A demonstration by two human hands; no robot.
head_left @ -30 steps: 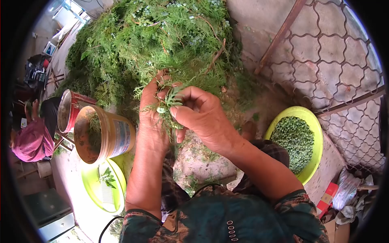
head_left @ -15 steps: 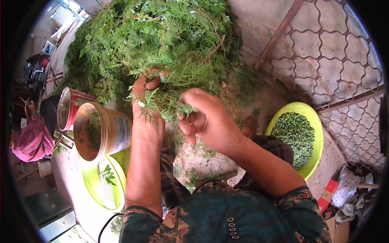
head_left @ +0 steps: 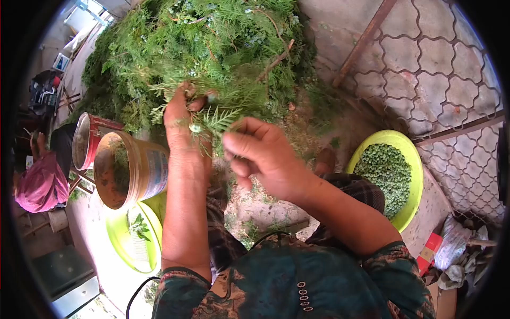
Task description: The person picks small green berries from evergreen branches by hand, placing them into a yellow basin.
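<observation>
My left hand (head_left: 178,114) is closed around an evergreen sprig (head_left: 219,119) with flat, feathery leaves, held over the front of a big heap of cut evergreen branches (head_left: 212,48). A small pale green cone (head_left: 195,128) shows on the sprig near the wrist. At the sprig's right end is my right hand (head_left: 265,157), thumb and forefinger pinched together and the other fingers curled; what lies between the fingertips is hidden. Off to the right, a yellow-green basin (head_left: 417,181) holds a mass of small green cones (head_left: 387,178).
On the left stand a tan bucket (head_left: 139,173) with greenery inside, a red bucket (head_left: 84,139) and another yellow-green basin (head_left: 114,247). A wire mesh panel (head_left: 419,69) leans at right. Another person in a pink top (head_left: 42,183) sits far left. Plastic bags (head_left: 451,244) lie lower right.
My left hand has shifted slightly left and up with the sprig. My right hand has turned, its thumb and forefinger now closer together at the sprig's end.
</observation>
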